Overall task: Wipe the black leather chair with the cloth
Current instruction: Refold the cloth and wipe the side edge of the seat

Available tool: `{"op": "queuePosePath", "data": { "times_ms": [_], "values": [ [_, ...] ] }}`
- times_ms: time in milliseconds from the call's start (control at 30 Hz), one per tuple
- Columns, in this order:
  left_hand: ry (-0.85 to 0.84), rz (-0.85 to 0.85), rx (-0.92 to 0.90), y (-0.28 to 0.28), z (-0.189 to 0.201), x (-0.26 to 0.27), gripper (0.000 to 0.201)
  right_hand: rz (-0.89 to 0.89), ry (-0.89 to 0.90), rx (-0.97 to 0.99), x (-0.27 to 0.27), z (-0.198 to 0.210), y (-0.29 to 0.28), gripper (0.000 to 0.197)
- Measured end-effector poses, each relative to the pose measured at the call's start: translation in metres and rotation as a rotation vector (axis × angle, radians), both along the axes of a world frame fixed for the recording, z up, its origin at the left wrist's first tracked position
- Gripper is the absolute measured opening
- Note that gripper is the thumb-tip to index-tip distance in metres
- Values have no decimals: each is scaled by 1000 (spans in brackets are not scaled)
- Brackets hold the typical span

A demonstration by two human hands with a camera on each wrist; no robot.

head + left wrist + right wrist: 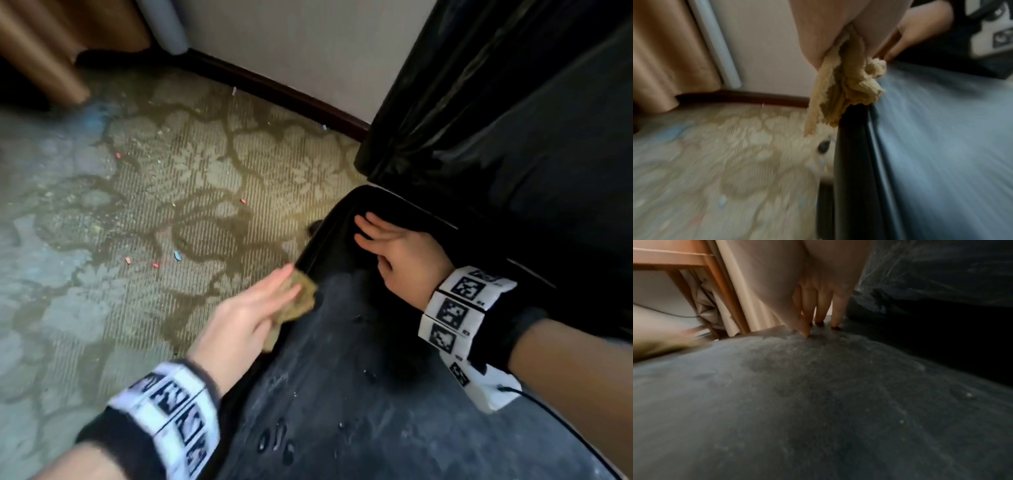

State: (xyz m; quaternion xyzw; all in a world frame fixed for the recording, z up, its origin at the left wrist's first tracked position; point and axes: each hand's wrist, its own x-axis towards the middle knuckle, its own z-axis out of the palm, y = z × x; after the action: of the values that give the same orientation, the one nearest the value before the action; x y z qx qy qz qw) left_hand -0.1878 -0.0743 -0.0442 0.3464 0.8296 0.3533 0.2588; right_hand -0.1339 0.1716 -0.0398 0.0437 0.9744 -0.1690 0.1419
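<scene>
The black leather chair's seat [359, 394] is dusty grey with a few wet drops, and its shiny backrest [513, 120] rises at the upper right. My left hand [274, 298] holds a crumpled tan cloth [303, 298] against the seat's left edge, fingers stretched over it. In the left wrist view the cloth [855, 81] bunches out from between thumb side and fingers [879, 24] and hangs over the seat edge [941, 146]. My right hand [376, 236] rests flat and empty on the seat near the backrest. Its fingertips [818, 311] touch the leather [818, 394].
A patterned carpet [154, 205] strewn with small coloured scraps lies left of the chair. A dark baseboard [291, 96] and pale wall run behind, with a tan curtain [41, 51] at the far left. A wooden frame [694, 257] stands beyond the seat.
</scene>
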Motion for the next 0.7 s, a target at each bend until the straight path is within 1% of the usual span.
{"op": "queuePosePath", "data": {
  "times_ms": [67, 100, 167, 233, 333, 367, 433, 500, 533, 633, 667, 700],
  "values": [
    [48, 52, 7, 54, -6, -22, 69, 8, 10, -45, -1, 4, 4, 48],
    [61, 48, -3, 75, -11, -25, 66, 7, -14, -74, -1, 8, 7, 49],
    [96, -23, -5, 85, -20, -21, 56, 3, -62, -135, -4, 14, 13, 48],
    [108, -117, 2, 62, -22, -7, 51, -17, -76, -169, -5, 18, 19, 46],
    [143, -257, -58, 8, -13, 11, 41, -32, -116, -212, -6, 20, 21, 46],
    [157, -297, -84, -6, -11, 13, 41, -36, -124, -221, -6, 21, 21, 47],
    [134, -340, -124, -20, -9, 12, 48, -34, -150, -222, -7, 21, 19, 48],
    [97, -332, -149, -10, -5, -2, 67, -35, -175, -230, -8, 20, 16, 49],
    [100, -287, -147, 2, -2, -13, 72, -42, -178, -238, -8, 19, 16, 49],
    [136, -70, -107, 48, 2, -44, 74, -48, -174, -252, -6, 19, 18, 49],
    [143, -53, -99, 59, -1, -46, 75, -43, -172, -249, -5, 19, 19, 49],
    [142, -83, -100, 63, -5, -42, 77, -41, -171, -249, -5, 19, 19, 49]
  ]
}}
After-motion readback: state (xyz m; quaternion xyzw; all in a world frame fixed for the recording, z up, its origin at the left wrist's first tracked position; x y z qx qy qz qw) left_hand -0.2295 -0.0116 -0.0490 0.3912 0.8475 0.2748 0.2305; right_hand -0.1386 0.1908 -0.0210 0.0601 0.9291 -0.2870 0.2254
